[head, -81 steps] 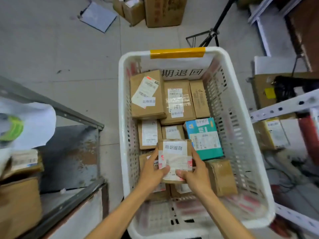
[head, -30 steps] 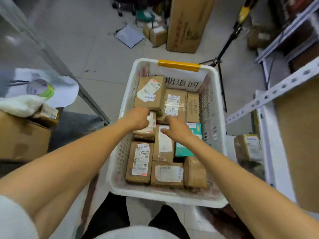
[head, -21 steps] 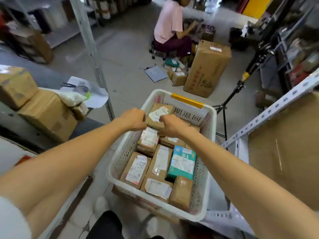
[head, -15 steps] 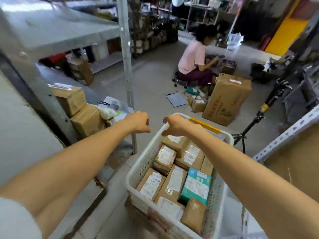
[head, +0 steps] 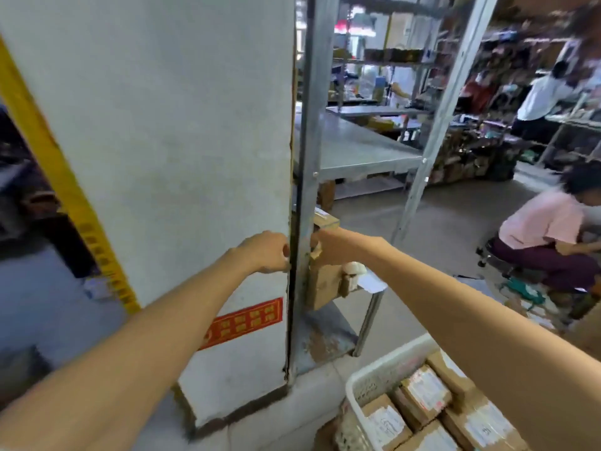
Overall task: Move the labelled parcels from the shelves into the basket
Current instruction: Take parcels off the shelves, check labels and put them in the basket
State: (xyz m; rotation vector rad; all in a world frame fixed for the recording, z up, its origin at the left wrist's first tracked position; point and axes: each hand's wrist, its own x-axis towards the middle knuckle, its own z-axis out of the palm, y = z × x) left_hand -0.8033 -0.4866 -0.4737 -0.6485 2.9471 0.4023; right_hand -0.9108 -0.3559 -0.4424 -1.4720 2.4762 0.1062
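A storeroom with a concrete floor: a white pillar (head: 182, 125) fills the left, grey metal shelving (head: 357, 148) stands behind it, and two other people work in the blurred background, one in a pink top (head: 540, 222) sitting low at the right.

The fingers of the left hand (head: 265, 252) are curled into a loose fist with nothing in them, in front of the pillar's edge. The right hand (head: 335, 247) reaches just past the shelf upright (head: 309, 125). Its fingers bend toward the cardboard there, but the upright and motion blur hide whether they grip anything. Both forearms are stretched out toward the shelf.

Just beyond the right hand, a small taped box (head: 327, 221) sits above a larger brown box (head: 322, 288), with a white wad (head: 353, 268) beside the larger one. Whether either box carries a label cannot be told from this side.

The white basket (head: 364, 375) stands on the floor at the lower right, only partly in view. The part that shows is packed edge to edge with brown labelled parcels (head: 422, 393), white labels facing up.

By my reading, the task is well along. Many parcels are already in the basket, at least these shelf boxes are left to move, and the step in hand is the reach for the next one.
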